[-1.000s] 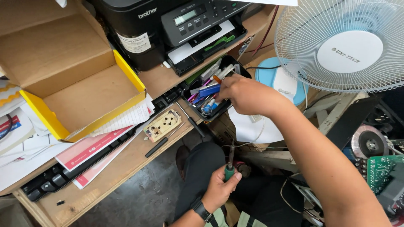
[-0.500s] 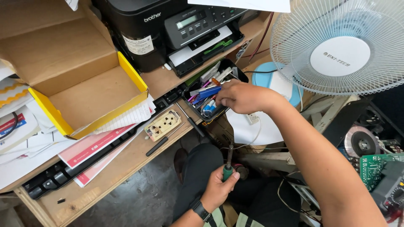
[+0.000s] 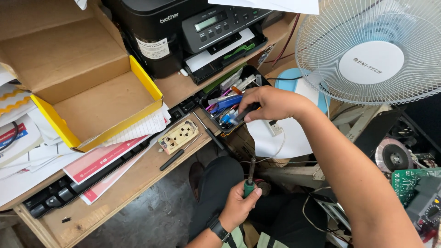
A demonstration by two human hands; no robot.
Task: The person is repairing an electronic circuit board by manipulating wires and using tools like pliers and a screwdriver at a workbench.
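Left hand [image 3: 236, 205] grips green-handled screwdriver [image 3: 249, 181]; right hand [image 3: 271, 103] grasps black tool in tray [image 3: 209, 106].

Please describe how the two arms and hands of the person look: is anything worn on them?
Both forearms are bare, with no sleeves and no gloves. The left hand has a black wristband, probably a watch, around its wrist. The right hand and its long forearm carry nothing: no ring, band or marking is visible.

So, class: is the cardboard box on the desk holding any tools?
No: the open cardboard box shows only its bare bottom, while the tools sit in the black tray under the right hand.
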